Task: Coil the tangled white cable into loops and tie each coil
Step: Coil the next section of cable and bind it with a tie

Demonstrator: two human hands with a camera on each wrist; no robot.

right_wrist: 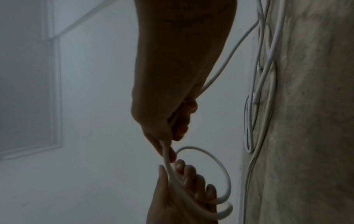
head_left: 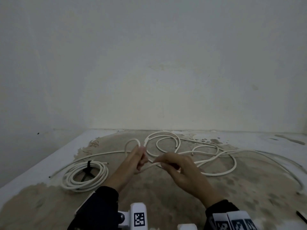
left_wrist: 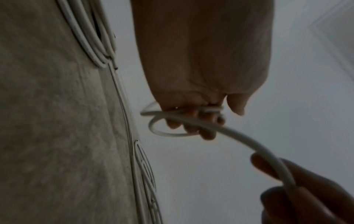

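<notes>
Both hands are up off the surface working the same loose white cable (head_left: 216, 161). The left hand (head_left: 132, 161) has its fingers curled around a small loop of it, one loop as far as I can count, and the right hand (head_left: 181, 170) pinches the strand just beside it between thumb and fingertips. The rest of that cable sprawls in tangled loops across the worn tabletop (head_left: 49, 206), mostly to the right and toward the wall (head_left: 149, 63). One finished coil (head_left: 84, 175) sits on the left, several turns, with one black tie (head_left: 88, 165) wrapped around it. Two wrist camera mounts with square markers at the bottom edge.
</notes>
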